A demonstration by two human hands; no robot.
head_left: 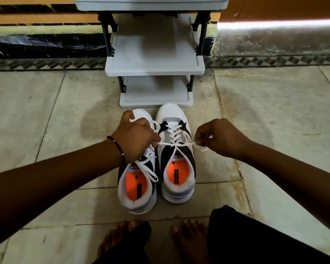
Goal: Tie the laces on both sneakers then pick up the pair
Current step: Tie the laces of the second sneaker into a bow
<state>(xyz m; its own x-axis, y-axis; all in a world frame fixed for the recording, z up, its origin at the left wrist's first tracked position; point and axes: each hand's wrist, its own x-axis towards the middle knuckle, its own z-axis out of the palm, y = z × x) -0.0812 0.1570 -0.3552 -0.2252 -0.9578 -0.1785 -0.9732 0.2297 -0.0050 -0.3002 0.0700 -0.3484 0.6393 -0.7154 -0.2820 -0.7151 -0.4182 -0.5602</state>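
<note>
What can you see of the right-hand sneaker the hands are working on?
The right sneaker is white with black and grey panels, an orange insole and white laces. It stands upright on the tiled floor, toe toward the grey rack, beside its mate. The left hand and right hand each pinch a lace end, pulled taut sideways across the tongue; no bow is formed yet.

Two white, grey and black sneakers with orange insoles stand side by side on the pale stone tile floor [46,115], toes pointing away from me. My left hand [136,139] and my right hand [218,138] each pinch one end of the white lace [176,143] of the right sneaker [176,155], pulled straight across it. The left sneaker [139,185] has loose white laces lying over it. A grey plastic shoe rack [154,67] stands just past the toes. My bare feet [189,242] are near the heels.
</note>
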